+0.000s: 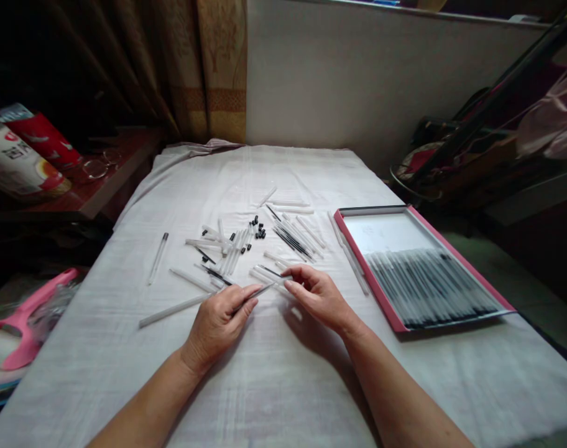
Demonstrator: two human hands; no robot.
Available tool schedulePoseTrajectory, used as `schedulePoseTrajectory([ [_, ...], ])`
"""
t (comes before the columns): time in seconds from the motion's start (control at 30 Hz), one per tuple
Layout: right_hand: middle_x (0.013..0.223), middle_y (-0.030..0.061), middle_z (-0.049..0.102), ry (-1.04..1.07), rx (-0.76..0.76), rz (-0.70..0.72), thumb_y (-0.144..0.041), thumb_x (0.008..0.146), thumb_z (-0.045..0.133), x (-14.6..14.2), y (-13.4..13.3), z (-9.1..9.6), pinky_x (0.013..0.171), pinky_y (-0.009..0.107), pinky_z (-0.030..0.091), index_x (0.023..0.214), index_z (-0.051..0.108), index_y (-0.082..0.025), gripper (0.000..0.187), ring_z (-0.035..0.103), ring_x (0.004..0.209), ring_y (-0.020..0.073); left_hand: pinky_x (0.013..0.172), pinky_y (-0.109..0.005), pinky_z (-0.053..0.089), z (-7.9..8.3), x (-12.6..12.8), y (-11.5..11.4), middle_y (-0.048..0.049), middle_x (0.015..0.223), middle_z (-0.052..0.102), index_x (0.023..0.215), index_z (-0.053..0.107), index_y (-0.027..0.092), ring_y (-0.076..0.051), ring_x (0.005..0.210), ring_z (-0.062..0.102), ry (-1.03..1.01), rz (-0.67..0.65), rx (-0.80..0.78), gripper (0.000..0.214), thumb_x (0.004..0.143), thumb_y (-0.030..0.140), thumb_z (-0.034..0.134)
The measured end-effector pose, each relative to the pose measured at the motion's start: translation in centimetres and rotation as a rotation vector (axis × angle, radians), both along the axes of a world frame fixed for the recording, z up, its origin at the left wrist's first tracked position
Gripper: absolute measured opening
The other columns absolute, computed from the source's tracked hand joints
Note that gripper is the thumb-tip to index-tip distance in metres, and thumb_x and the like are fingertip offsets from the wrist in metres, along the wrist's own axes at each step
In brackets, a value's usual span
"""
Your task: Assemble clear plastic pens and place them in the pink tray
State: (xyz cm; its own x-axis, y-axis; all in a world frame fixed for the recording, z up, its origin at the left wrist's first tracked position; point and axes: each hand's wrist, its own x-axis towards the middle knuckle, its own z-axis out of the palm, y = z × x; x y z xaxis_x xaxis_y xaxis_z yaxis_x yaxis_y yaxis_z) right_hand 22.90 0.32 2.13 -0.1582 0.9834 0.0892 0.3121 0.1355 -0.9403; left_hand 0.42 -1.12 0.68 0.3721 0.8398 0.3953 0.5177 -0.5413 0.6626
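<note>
My left hand (222, 317) is closed in a pinch around a slim pen (261, 291), which slants up to the right. Thumb and forefinger of my right hand (318, 295) are pressed together close to that pen's far end; what lies between them is too small to make out. A thin dark refill (270, 271) runs up to the right fingertips, whether held or lying behind them I cannot tell. Beyond both hands lie dark pen refills (290, 241), clear pen tubes (237, 250) and small black caps (260, 234), several of each.
On the right, a pink-edged box (367, 267) holds a row of pens (433, 289). A capped pen (158, 258) and a long tube (171, 311) lie to the left. Glasses (96, 168) rest on a side table; a pink tape dispenser (29, 317) is at the left edge.
</note>
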Motion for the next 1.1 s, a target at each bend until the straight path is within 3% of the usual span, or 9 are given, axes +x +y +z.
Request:
schedulePoseTrajectory([
  [0.4, 0.077, 0.0037, 0.066, -0.038, -0.007, 0.066, -0.029, 0.081, 0.060, -0.32, -0.42, 0.47, 0.058, 0.025, 0.043, 0.096, 0.073, -0.016, 0.024, 0.055, 0.065, 0.0131, 0.073, -0.023, 0.052, 0.26, 0.04, -0.32, -0.0034, 0.089, 0.071, 0.118, 0.067, 0.024, -0.013, 0.079, 0.066, 0.099, -0.036, 0.011, 0.027, 0.095, 0.027, 0.053],
  [0.73, 0.071, 0.0019, 0.072, 0.132, -0.234, 0.145, -0.031, 0.078, 0.067, -0.41, -0.50, 0.41, 0.056, 0.025, 0.048, 0.089, 0.076, -0.018, 0.020, 0.059, 0.057, 0.0124, 0.073, -0.024, 0.053, 0.15, 0.06, -0.58, -0.0059, 0.091, 0.071, 0.120, 0.065, 0.020, -0.015, 0.079, 0.067, 0.178, -0.065, 0.045, 0.030, 0.097, 0.026, 0.049],
  [1.1, 0.068, 0.0021, 0.072, 0.191, -0.297, 0.199, -0.033, 0.074, 0.071, -0.32, -0.28, -0.07, 0.056, 0.024, 0.049, 0.085, 0.075, -0.017, 0.020, 0.060, 0.055, 0.0115, 0.070, -0.023, 0.053, 0.30, 0.11, -0.70, -0.0055, 0.089, 0.071, 0.122, 0.064, 0.019, -0.015, 0.077, 0.067, 0.192, -0.112, 0.083, 0.031, 0.096, 0.023, 0.048],
])
